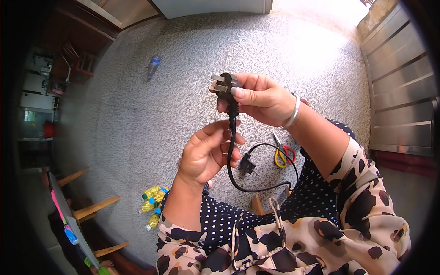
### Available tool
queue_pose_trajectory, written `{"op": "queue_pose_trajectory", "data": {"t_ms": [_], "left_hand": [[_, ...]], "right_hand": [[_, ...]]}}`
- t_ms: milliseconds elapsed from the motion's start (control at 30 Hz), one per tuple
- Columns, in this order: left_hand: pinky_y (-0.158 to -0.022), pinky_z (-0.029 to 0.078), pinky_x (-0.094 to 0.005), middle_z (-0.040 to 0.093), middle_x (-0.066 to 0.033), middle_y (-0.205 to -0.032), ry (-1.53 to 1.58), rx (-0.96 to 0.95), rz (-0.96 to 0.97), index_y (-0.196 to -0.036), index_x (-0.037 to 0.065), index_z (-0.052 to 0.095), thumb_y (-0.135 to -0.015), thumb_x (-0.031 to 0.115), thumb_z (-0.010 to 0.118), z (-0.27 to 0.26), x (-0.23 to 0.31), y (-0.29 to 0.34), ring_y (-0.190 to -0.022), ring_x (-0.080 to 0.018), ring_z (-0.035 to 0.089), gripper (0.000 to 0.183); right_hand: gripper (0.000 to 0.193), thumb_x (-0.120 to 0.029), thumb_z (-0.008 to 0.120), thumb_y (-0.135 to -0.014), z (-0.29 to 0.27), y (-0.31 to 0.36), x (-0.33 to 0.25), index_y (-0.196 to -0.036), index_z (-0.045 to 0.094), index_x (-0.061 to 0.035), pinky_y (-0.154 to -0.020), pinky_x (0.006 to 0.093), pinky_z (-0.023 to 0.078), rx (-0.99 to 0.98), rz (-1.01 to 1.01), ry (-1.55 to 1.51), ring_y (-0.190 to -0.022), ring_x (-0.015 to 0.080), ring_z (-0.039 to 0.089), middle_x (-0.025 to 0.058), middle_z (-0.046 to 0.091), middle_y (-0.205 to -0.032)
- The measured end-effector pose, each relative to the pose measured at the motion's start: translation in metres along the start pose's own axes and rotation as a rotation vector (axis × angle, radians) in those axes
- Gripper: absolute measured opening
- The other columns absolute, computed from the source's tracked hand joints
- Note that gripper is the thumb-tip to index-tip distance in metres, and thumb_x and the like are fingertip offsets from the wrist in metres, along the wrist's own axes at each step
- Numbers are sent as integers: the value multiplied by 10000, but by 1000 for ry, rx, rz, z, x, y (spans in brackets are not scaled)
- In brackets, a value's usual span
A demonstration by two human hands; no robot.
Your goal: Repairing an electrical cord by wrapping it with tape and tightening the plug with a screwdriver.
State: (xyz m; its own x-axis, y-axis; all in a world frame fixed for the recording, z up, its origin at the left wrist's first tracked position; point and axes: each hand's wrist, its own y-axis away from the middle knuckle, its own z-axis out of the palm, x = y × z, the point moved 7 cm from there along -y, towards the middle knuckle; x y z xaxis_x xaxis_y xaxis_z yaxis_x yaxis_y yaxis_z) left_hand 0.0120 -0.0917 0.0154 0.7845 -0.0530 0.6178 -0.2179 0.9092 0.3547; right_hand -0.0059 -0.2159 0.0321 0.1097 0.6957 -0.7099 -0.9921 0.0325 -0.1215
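A black power plug (224, 87) with flat metal prongs is held up in the middle of the view. My right hand (263, 98) grips it between thumb and fingers, prongs pointing left. Just below, the fingers of my left hand (206, 149) are curled at the black power cord (230, 172), thumb and forefinger meeting it under the plug. The cord drops, bends right toward my lap and loops back to a black plug-like end (248, 164) lower down, near the floor. Beside that loop lie scissors (284, 156) with one yellow and one red handle.
Several small bottles of yellow contents (153, 204) lie on the speckled floor (119, 137) at lower left. A clear bottle with a blue label (154, 67) lies farther off. Wooden legs of a stool or table (96, 208) stick out at left; a metal door (398, 82) stands right.
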Motion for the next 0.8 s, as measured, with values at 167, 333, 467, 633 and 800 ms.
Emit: {"op": "queue_pose_trajectory", "data": {"t_ms": [167,333,467,633,800], "left_hand": [[-460,456,-223,621,-96,-780,-36,25,52,-1071,-10,570,-935,225,486,0,-3,-10,-567,-122,582,285],[-369,334,-168,580,-51,-646,-5,22,76,-966,-4,602,-937,245,487,-1,-8,-17,-416,-62,446,275],[-363,308,-160,560,-39,-608,-25,35,99,-930,-3,614,-939,242,488,0,-9,-19,-390,-42,396,276],[-357,290,-148,551,-28,-586,-164,122,169,-888,-18,625,-928,220,515,0,-5,-20,-387,-31,392,266],[-361,289,-148,546,-11,-567,-368,220,263,-862,-36,633,-908,180,554,1,3,-19,-400,-23,400,234]], "right_hand": [[255,-223,580,-884,-7,2,7,-1064,567,-42,-742,265,434,78,42,48,-866,123,583,62,641,-921],[250,-231,580,-885,-10,3,6,-1062,575,-54,-768,273,418,123,36,57,-898,120,571,56,641,-929],[264,-226,574,-888,-9,4,4,-1076,567,-40,-772,280,437,118,30,66,-885,127,578,70,637,-929],[229,-228,576,-888,-12,6,2,-1035,589,-53,-750,265,422,172,24,96,-845,107,579,55,652,-897],[221,-218,582,-884,-13,6,-2,-1016,593,-42,-740,259,430,193,-17,123,-828,107,581,63,655,-890]]}}
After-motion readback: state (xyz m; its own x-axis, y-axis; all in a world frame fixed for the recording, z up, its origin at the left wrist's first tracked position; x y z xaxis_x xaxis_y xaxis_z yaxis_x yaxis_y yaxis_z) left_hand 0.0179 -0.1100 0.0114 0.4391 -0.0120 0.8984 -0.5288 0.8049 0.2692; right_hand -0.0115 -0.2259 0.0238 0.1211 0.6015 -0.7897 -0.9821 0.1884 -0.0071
